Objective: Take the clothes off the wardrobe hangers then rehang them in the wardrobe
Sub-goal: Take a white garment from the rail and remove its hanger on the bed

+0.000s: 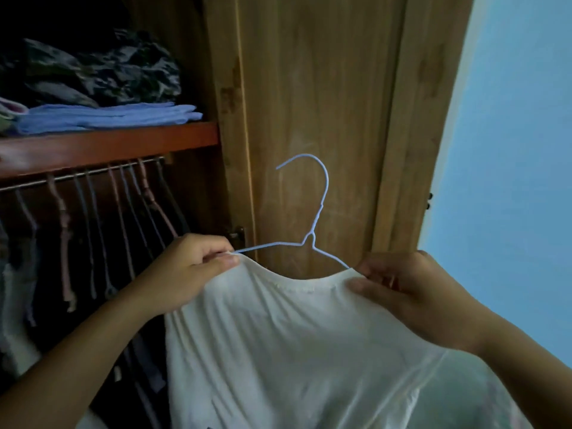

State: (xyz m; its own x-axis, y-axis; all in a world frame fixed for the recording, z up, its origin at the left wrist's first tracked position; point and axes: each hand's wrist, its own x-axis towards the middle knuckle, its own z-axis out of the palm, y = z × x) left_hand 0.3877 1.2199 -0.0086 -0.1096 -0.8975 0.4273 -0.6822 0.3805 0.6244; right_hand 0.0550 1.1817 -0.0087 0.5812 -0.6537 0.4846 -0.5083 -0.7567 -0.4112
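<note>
A white garment [297,345] is held up in front of the open wardrobe door [312,119], with a pale blue wire hanger [312,243] threaded through its neckline, hook standing free above. The left hand [188,274] pinches the left shoulder of the fabric where the hanger arm enters it; the right hand [414,292] grips the right shoulder, fingers curled over the cloth edge. Both hanger arms seem to be inside the garment, so this looks like either the last of dressing the hanger or the first of stripping it; the picture alone does not settle which. The hanger is not on the rail [80,174], where several other hangers [123,218] hang with dark clothes below. Folded clothes [105,119] lie on the shelf [108,147] above. Much of the task appears to remain.
</note>
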